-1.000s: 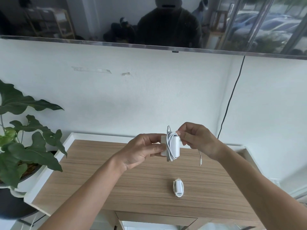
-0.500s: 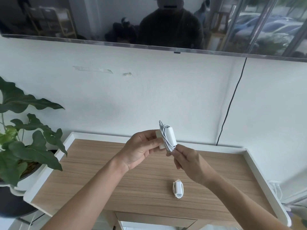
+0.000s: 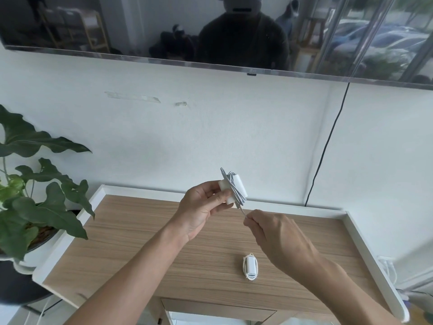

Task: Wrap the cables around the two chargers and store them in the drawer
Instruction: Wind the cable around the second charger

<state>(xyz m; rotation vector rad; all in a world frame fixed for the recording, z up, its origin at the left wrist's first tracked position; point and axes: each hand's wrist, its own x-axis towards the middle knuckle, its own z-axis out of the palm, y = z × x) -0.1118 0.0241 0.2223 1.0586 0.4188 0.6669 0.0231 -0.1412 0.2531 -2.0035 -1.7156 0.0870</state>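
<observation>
My left hand [image 3: 201, 211] grips a white charger [image 3: 234, 190] in the air above the wooden cabinet top [image 3: 145, 249], with several loops of white cable round its body. A short taut stretch of that cable [image 3: 242, 211] runs down from the charger to my right hand [image 3: 274, 235], which pinches its end just below and to the right. A second white charger [image 3: 250, 266], its cable wound round it, lies flat on the cabinet top under my right wrist. Part of a drawer front [image 3: 218, 309] shows at the bottom edge.
A leafy potted plant [image 3: 35, 202] stands left of the cabinet. A white raised rim [image 3: 365, 249] borders the top on three sides. A black cord [image 3: 328, 146] hangs down the wall from the dark screen [image 3: 210, 31] above. White cables [image 3: 389, 266] lie to the right.
A second ago my right hand was beside the charger's top; it came round beneath it and has drawn the cable end down and right. The left hand tilted the charger slightly.
</observation>
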